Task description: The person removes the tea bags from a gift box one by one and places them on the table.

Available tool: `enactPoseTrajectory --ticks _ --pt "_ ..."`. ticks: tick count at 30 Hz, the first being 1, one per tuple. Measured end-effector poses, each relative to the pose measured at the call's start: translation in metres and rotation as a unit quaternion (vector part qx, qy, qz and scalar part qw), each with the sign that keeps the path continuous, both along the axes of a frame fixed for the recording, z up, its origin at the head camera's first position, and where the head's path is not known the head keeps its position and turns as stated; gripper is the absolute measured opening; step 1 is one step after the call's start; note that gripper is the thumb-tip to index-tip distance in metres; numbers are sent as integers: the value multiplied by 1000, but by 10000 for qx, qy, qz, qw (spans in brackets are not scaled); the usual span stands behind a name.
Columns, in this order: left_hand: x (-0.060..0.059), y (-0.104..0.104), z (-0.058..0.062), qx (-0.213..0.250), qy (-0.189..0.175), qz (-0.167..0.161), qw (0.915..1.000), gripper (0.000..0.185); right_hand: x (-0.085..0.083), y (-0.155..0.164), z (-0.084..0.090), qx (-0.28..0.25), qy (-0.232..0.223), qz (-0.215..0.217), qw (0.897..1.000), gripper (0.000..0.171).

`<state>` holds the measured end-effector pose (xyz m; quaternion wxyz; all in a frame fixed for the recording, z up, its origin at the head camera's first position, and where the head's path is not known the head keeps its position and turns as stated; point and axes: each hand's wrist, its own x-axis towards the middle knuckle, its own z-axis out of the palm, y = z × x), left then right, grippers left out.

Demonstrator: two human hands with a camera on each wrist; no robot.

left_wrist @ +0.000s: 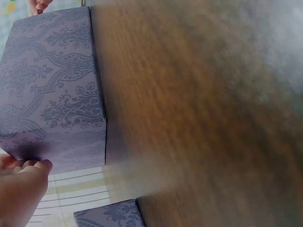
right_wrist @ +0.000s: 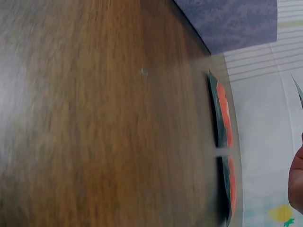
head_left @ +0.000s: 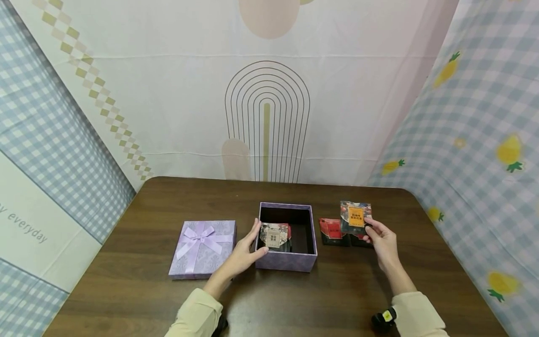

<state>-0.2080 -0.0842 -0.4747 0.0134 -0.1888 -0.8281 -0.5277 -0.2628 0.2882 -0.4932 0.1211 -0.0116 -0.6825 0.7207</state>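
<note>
**Two hands at an open lilac gift box**

Nearest the wearer, cream sleeves [head_left: 198, 313] reach over a dark wood-grain desk [head_left: 139, 290] with rounded far corners. The left hand [head_left: 244, 252] rests against the near left corner of the box [head_left: 290, 262], fingers straight and relaxed, fingertips up along its left wall; the left wrist view shows them touching that corner. The box is square, open-topped cardboard, covered in lilac paper with a damask print and dark inside. A glossy packet [head_left: 275, 236] stands tilted in it against the left side, bearing a pale label whose writing is too small to read.

The right hand [head_left: 381, 238] pinches a second packet [head_left: 355, 216] between thumb and fingers and holds it upright above the desk, right of the box; its orange label carries unreadable characters. Under it, two flat red-and-black packets [head_left: 332, 231] lie side by side on the desk.

Left of the box lies its lid [head_left: 204, 248], same lilac paper, with a satin ribbon bow [head_left: 198, 234].

Behind, cloth backdrops: gingham with pineapples [head_left: 509, 152], a pale arch pattern, and the words "everyday" [head_left: 27, 227].
</note>
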Motion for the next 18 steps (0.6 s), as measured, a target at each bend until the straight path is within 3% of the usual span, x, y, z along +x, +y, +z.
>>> enactPoseTrajectory --ticks 1,3,6,9,14,18 --pt "-2 -1 -5 -29 -5 -4 10000 72 2 1 0 161 -197 -179 9995 23" --pt "-6 -2 -12 -12 -32 -46 10000 73 -6 16 -16 91 -215 -111 9997 22" --pt "-8 -3 -15 90 18 -101 9999 73 -20 39 -40 16 -162 -48 9999 25" --pt "-8 -3 -15 102 48 -123 9999 73 -28 56 -54 -117 -29 -46 9999 26" --pt "-7 -2 -14 62 8 -88 9999 73 -31 68 -60 37 -207 -586 9981 24" --pt "-7 -3 -14 96 -19 -74 9999 72 -27 72 -56 114 -203 -588 9980 23"
